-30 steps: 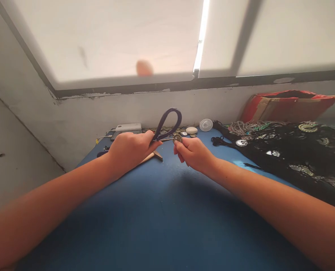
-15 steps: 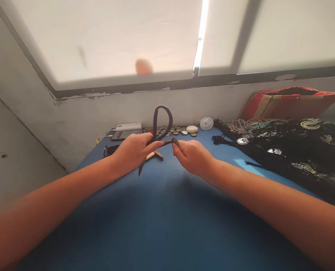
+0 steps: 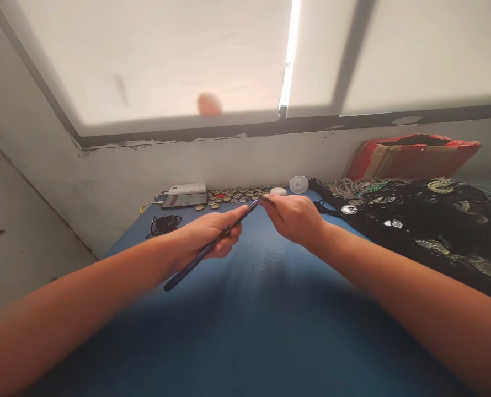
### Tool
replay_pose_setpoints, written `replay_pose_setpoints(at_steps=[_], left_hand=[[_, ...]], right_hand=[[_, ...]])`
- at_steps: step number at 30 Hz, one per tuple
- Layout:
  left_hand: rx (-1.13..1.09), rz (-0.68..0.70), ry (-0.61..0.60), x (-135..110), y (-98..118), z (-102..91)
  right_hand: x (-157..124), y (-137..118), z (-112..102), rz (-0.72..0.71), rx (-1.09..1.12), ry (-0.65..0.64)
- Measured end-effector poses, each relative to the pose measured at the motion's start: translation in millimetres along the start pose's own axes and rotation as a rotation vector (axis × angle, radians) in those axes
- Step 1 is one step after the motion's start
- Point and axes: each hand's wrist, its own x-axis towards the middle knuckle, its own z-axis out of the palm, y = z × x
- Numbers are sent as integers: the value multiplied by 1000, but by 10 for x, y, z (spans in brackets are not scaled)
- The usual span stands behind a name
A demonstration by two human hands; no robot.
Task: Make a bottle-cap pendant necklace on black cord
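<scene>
Hands (image 3: 207, 229) tight: purple scissors (image 3: 206, 251) in left, apparently a medallion (image 3: 267, 199) in right; phone screen (image 3: 191, 200) illegible.

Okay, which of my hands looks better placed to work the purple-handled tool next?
Probably your left hand: it grips the purple-handled tool, whose tip points toward the small dark piece pinched in your right hand.

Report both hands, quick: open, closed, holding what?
Left hand: closed around the purple-handled scissors.
Right hand: closed, pinching a small dark piece between thumb and fingers; its exact shape can't be told.
</scene>
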Motion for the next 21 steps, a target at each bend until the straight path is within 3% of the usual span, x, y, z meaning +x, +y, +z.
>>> replay_pose_setpoints(at_steps=[3,5,9,11,16,21], left_hand=[[32,84,202,23,-7,-52],[-5,169,341,31,-1,-102],[-37,373,441,23,32,-135],[39,418,420,18,29,-122],[211,402,315,50,-59,-102],[331,438,279,61,-119,-96]], right_hand=[[66,8,-67,264,208,-143],[110,-27,-124,370,396,-419],[123,-170,-235,328,723,-1084],[96,-250,-262,277,795,-1263],[48,-291,-223,230,762,-1422],[75,-135,-150,299,533,-1328]])
